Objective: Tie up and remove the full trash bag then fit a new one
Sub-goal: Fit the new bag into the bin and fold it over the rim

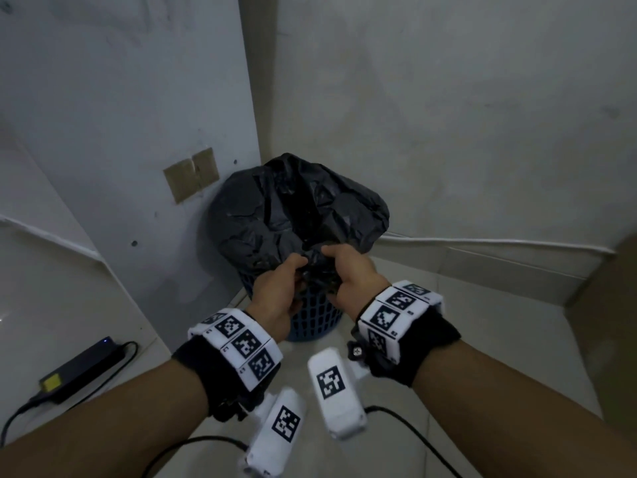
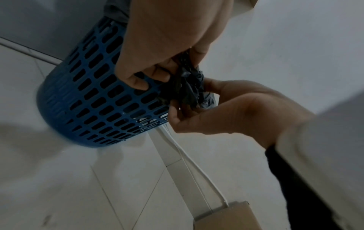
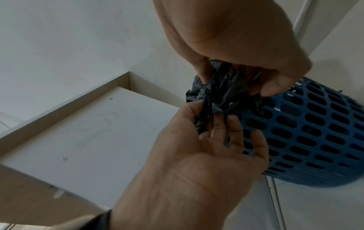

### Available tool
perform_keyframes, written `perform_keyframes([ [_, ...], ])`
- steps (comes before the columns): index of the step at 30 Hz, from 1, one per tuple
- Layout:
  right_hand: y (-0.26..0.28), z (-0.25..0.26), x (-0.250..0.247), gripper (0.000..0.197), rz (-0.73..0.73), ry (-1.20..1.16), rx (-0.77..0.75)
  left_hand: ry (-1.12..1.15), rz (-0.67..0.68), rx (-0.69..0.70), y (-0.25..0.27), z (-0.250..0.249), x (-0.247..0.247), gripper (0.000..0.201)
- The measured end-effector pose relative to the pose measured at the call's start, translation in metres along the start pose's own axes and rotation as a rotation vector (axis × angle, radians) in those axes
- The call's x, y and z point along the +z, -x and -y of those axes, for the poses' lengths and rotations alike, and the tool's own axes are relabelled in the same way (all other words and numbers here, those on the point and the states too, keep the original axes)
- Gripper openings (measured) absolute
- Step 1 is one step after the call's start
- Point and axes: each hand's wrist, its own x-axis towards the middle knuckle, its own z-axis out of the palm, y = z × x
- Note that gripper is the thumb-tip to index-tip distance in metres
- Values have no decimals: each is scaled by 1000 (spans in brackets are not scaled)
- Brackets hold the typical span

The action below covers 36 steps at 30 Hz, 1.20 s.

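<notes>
Head view: looking forward and down from above at both forearms, blue basket (image 1: pixel 312 315) in a wall corner, mid-range. Left wrist view: low, close, facing along the hand toward basket side and floor. Right wrist view: likewise close, aimed up from below (mirrored angle). All 3 share the bunched black bag (image 2: pixel 187 88) and basket.

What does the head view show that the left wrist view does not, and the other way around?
Only the head view shows the bulging top of the black trash bag, the taped cardboard patch on the wall and the black power adapter on the floor. Only the left wrist view shows the blue basket's base, white cables and a cardboard box. Both show the left hand and right hand gripping bunched bag plastic beside the basket.
</notes>
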Motion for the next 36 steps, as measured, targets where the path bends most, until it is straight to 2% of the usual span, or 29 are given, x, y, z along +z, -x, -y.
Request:
perform_keyframes([
  [2, -2, 6, 1, 46, -52, -8, -43, -4, -10, -42, -1, -3, 2, 19],
  [5, -7, 6, 0, 47, -73, -21, -83, -34, 13, -196, 1, -10, 2, 28],
  [8, -11, 6, -2, 41, -66, -7, -111, 10, 142, -397, 6, -16, 3, 37],
  [10, -12, 6, -4, 39, -71, -8, -127, 11, 190, -432, 7, -19, 3, 36],
  [15, -9, 8, -11, 17, -88, -46, -154, 76, 195, -347, 7, -24, 11, 21],
  [18, -9, 9, -12, 32, -78, -58, -173, 22, 157, -255, 8, -14, 18, 10],
  [22, -6, 7, -7, 29, -56, -42, -170, -19, 5, -97, 0, 1, 18, 12],
  [26, -8, 1, -2, 26, -40, -19, -167, -78, -76, 23, -6, 8, 13, 13],
  [29, -7, -2, -1, 26, -31, 4, -165, -52, -63, -45, -9, 16, 2, 19],
  [32, -9, 1, -1, 47, -2, 14, -147, -47, -27, -92, -9, 15, -1, 17],
  [34, -8, 2, -2, 54, 26, 29, -130, 53, -7, -137, -10, 12, 3, 8],
  [36, -5, 3, -5, 52, 46, 64, -128, 190, 31, -194, -9, 7, 7, 17],
])
